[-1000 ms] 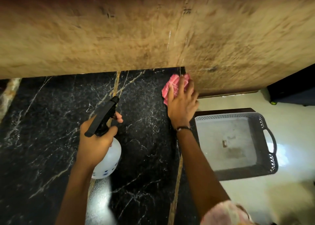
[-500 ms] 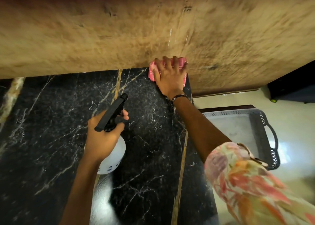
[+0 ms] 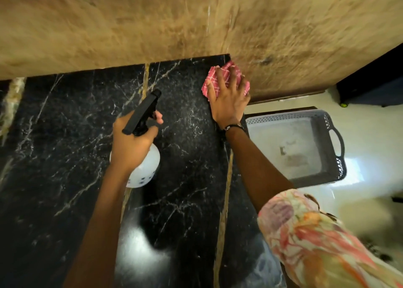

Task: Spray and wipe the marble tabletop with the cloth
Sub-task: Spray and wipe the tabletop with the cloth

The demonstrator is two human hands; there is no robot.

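The pink checked cloth [image 3: 218,78] lies flat on the black marble surface with white and gold veins [image 3: 65,135], up at the far right corner, about one o'clock from the middle of the view, right where the stone meets the tan streaky wall [image 3: 152,26]. Half a second ago the cloth was pushed up against that wall; now it has slid back a little toward the right edge, so the corner is getting rubbed back and forth. The right hand [image 3: 229,100] presses down on the cloth with spread, straight fingers, so its grip is open and flat. The left hand [image 3: 133,143] has its grip closed around the white round spray bottle with a black trigger top [image 3: 144,163], held above the stone near the middle, one finger by the trigger. I think much of the stone is not wiped yet. At three o'clock, lower down, sits a grey plastic basket with a handle [image 3: 333,148]. The bottle has small dark marks, too tiny to read.
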